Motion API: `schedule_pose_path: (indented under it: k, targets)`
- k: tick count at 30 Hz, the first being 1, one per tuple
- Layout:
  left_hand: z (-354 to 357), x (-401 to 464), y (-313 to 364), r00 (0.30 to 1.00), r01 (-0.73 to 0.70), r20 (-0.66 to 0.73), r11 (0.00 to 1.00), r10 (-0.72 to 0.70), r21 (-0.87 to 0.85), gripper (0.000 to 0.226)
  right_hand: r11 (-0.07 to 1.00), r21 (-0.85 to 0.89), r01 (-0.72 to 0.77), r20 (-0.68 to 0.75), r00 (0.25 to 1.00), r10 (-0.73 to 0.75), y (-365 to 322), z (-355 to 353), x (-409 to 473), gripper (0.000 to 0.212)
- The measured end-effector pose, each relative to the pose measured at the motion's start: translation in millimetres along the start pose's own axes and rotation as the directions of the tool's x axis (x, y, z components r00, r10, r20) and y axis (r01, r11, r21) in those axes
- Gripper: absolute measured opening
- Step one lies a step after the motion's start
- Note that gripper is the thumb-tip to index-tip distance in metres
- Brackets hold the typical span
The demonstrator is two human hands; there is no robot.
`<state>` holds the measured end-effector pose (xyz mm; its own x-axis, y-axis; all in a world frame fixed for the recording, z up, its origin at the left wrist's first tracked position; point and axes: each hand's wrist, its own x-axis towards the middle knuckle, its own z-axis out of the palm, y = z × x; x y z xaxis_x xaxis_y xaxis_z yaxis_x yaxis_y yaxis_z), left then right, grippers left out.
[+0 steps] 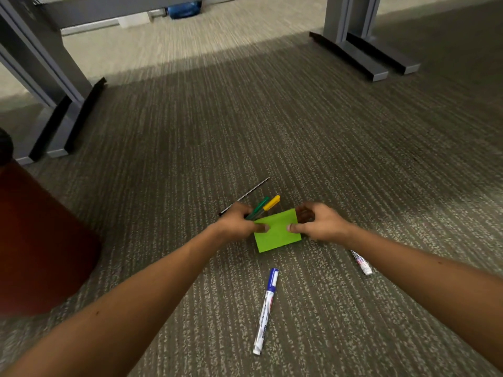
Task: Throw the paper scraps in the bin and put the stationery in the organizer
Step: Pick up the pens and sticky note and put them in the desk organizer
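A bright green square pad of sticky notes [277,232] sits low over the carpet [326,159], pinched at its edges by both hands. The left hand [239,221] also grips a green pen [260,206], a yellow-capped pen [271,203] and a thin black rod [246,195]; the right hand [318,223] pinches the pad's right edge. A blue-capped white marker [266,308] lies nearer on the carpet.

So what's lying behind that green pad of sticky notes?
Behind the green pad, held by the left hand and right hand, a green pen, a yellow-capped pen and a thin dark stick poke out. Their lower ends are covered.
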<state>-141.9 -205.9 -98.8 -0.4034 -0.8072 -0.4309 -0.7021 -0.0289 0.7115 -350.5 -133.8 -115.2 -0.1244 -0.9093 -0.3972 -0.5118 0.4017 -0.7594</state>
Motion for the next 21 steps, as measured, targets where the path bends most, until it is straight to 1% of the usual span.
schedule_pose_path:
  k: [2,4,5,6,8,9,10,12,14,15,16,18,21]
  targets:
    - [-3,-3,1,0.999,0.04,0.01,0.994,-0.039,-0.103,0.018,0.987,0.159,-0.033,0.064,0.998,0.023,-3,3,0,0.043]
    - [-7,-3,-1,0.999,0.034,-0.014,0.979,-0.038,-0.2,0.018,0.966,0.251,-0.054,0.099,0.995,0.03,-3,2,-2,0.035]
    - [-8,-4,-2,0.998,0.016,-0.06,0.97,-0.031,-0.241,0.017,0.96,0.275,-0.059,0.1,0.994,0.033,-2,1,-3,0.033]
    - [-10,-3,-4,0.989,0.001,-0.141,0.961,-0.041,-0.276,0.012,0.952,0.299,-0.065,0.095,0.995,0.038,0,0,-4,0.032]
    - [-15,1,-8,0.934,0.024,-0.325,0.934,-0.148,-0.358,0.005,0.927,0.367,-0.08,0.068,0.996,0.059,4,-3,-4,0.033]
    - [-19,2,-10,0.903,0.054,-0.372,0.916,-0.215,-0.397,0.004,0.908,0.41,-0.086,0.048,0.996,0.073,6,-3,-5,0.034]
    - [-23,4,-12,0.891,0.079,-0.372,0.894,-0.262,-0.441,0.004,0.886,0.454,-0.091,0.027,0.996,0.089,7,-4,-5,0.034]
    - [-32,6,-13,0.908,0.105,-0.281,0.817,-0.312,-0.567,0.007,0.839,0.536,-0.097,0.005,0.994,0.112,9,-7,-5,0.034]
    - [-39,6,-12,0.933,0.125,-0.155,0.696,-0.325,-0.707,0.01,0.799,0.596,-0.084,-0.01,0.994,0.112,10,-11,-5,0.035]
    - [-41,6,-12,0.939,0.129,-0.114,0.64,-0.324,-0.757,0.014,0.785,0.615,-0.075,-0.014,0.994,0.106,9,-14,-6,0.037]
    - [-41,6,-11,0.941,0.131,-0.095,0.605,-0.326,-0.785,0.018,0.774,0.629,-0.07,-0.011,0.995,0.099,8,-16,-6,0.04]
    - [-38,4,-9,0.947,0.138,-0.061,0.569,-0.317,-0.811,0.024,0.773,0.631,-0.063,-0.005,0.996,0.086,5,-19,-10,0.048]
    - [-33,-3,0,0.968,0.153,0.018,0.527,-0.252,-0.836,0.025,0.79,0.608,-0.072,0.015,0.997,0.079,-5,-25,-19,0.058]
